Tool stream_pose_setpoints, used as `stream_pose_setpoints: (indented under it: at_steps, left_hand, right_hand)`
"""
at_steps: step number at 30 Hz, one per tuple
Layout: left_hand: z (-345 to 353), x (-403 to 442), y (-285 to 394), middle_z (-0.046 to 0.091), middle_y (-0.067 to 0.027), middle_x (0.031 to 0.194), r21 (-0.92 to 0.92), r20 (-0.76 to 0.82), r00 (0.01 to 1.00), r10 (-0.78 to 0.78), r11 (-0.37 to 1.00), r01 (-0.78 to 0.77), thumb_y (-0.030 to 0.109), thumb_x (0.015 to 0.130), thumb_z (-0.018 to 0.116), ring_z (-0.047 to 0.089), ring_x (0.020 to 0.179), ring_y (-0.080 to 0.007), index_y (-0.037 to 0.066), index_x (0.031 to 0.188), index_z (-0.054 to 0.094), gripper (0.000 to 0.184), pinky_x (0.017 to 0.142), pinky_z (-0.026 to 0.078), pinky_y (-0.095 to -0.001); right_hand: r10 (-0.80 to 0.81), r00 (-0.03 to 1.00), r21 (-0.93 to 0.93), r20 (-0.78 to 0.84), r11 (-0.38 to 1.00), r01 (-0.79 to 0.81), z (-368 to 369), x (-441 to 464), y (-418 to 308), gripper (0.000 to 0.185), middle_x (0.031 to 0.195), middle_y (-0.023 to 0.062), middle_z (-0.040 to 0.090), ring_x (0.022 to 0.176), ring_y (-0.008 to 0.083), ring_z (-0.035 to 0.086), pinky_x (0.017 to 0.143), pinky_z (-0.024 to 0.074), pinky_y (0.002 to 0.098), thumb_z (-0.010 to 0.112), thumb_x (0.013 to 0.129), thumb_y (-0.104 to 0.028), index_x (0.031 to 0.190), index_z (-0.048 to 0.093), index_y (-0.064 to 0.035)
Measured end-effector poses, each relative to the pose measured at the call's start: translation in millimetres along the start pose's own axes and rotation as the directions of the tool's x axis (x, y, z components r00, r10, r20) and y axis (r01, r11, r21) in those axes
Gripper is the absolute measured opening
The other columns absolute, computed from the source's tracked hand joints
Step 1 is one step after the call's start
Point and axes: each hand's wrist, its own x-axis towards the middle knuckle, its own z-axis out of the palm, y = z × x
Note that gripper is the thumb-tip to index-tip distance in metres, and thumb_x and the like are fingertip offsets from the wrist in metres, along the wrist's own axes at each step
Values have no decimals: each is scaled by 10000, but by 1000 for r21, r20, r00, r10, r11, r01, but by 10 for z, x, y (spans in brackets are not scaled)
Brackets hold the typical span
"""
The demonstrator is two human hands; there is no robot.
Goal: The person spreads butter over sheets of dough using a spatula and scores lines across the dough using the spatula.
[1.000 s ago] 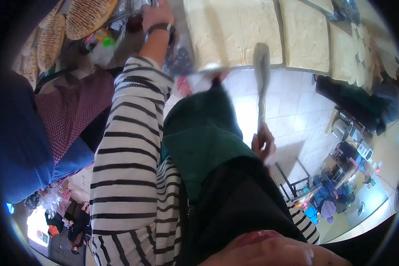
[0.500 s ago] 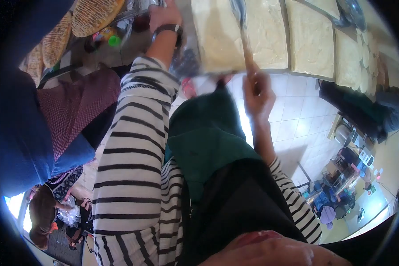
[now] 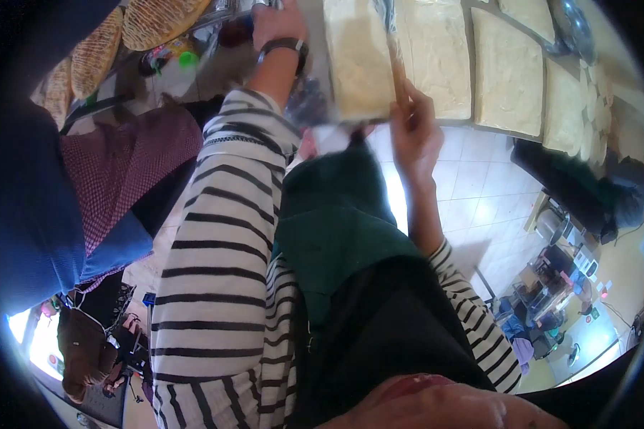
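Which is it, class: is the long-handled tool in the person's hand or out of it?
In: the right hand curls around the tool, whose far part extends over a pale slab.

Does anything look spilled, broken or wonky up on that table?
Nothing clearly spilled or broken stands out. The pale sheets lie side by side, and the right hand holds a spatula over one. The sheets' edges look bent, but that's probably just the curved camera view.

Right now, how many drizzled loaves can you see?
3 clearly: the top-edge loaf, the middle loaf left of it, and the lowest loaf, further left. Blue clothing may hide more.
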Motion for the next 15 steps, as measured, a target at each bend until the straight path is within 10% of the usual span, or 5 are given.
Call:
stream_pose_setpoints:
  at_steps: [8, 11, 15]
  left_hand:
    - [59, 23, -10, 498, -349, 1226, 21, 76, 995, -59, 998, 57, 579, 914, 327, 500, 1168, -422, -83, 1246, 408, 745, 991, 389, -456]
    - [304, 188, -227, 506, -346, 1217, 317, 69, 969, 237, 916, -247, 581, 912, 325, 513, 1150, -427, -82, 1220, 432, 739, 980, 399, -455]
    - [-59, -2, 46, 516, -350, 1193, -19, 8, 1000, -21, 1000, 21, 571, 912, 337, 529, 1116, -442, -89, 1171, 461, 720, 961, 411, -461]
  right_hand:
    - [-22, 1000, 5, -17, 1000, 22, 4, 80, -12, 293, 718, 100, 605, 591, 177, 566, 558, 461, 287, 630, 838, -87, 1128, 590, -66]
    - [-30, 998, 32, -55, 999, 32, 43, 109, -9, 237, 664, 121, 597, 559, 240, 604, 546, 475, 320, 603, 816, -84, 1053, 609, -74]
    - [-29, 997, 53, -68, 998, 32, 93, 137, -22, 229, 630, 114, 574, 532, 242, 589, 522, 466, 330, 599, 818, -84, 1047, 609, -83]
